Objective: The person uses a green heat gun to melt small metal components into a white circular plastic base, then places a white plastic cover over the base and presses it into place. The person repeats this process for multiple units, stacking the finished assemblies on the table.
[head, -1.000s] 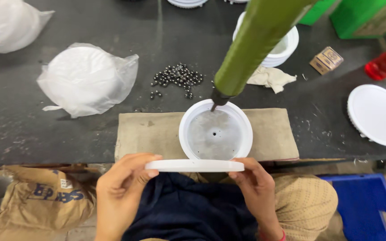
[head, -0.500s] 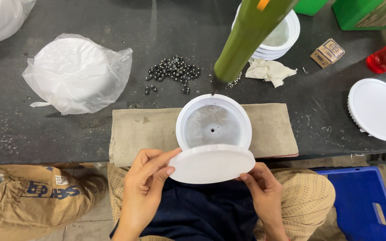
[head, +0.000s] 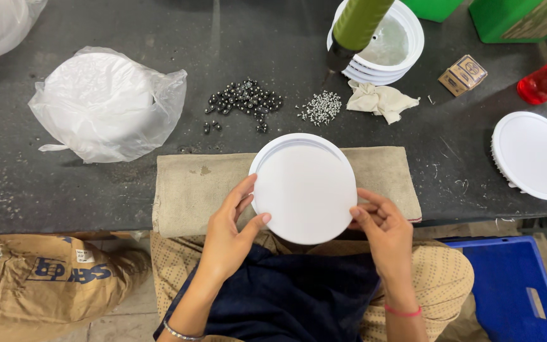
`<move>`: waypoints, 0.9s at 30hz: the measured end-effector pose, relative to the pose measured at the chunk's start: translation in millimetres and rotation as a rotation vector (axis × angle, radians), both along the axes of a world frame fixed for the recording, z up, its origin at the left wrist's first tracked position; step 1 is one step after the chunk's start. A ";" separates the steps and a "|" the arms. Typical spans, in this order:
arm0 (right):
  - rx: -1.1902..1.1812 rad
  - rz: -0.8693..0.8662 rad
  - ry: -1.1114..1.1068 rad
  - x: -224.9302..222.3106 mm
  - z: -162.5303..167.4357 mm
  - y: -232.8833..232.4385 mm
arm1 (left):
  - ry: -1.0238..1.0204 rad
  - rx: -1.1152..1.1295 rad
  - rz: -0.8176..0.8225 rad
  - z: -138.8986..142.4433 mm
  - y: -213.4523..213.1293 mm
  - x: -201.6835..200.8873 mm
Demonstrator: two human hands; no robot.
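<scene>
a white disc [head: 305, 190] is gripped at its edges by left hand [head: 229, 234] and right hand [head: 384, 231], over a white housing [head: 280, 147] on the cloth [head: 191, 190].

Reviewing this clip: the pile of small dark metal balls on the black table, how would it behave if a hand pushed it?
The small dark metal balls would probably roll and scatter: they lie loose on the flat black table, and a few strays already sit apart from the pile. They look smooth and round, so likely slippery to pinch one at a time. Nothing around them looks likely to stop them rolling.

One head-worn camera looks steeply down, close over the workbench [head: 96, 190].
</scene>
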State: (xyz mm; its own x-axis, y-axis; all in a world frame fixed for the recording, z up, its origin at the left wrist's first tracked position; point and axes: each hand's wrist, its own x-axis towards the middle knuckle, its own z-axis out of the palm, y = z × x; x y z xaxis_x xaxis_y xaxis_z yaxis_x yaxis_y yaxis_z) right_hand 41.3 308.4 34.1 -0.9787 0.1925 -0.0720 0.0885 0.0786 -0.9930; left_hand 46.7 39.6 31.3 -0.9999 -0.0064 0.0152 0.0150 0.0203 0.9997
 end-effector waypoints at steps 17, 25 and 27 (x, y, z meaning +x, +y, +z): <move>0.244 0.038 0.027 -26.4 -2.5 0.7 | 0.039 -0.304 0.040 -13.1 2.7 -17.0; 0.308 0.040 0.015 -23.2 1.5 -1.1 | 0.108 -0.418 0.040 -11.7 -0.5 -14.4; 0.231 0.024 0.037 -21.4 -2.4 1.7 | 0.155 -0.455 0.093 -12.9 -5.0 -15.3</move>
State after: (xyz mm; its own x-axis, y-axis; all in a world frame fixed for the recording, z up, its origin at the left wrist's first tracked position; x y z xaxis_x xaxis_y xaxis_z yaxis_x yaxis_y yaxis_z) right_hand 19.9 310.0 31.7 -0.9843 0.1764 0.0073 0.0477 0.3054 -0.9510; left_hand 31.4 34.6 18.4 -0.9812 -0.0533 0.1855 0.1403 0.4631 0.8751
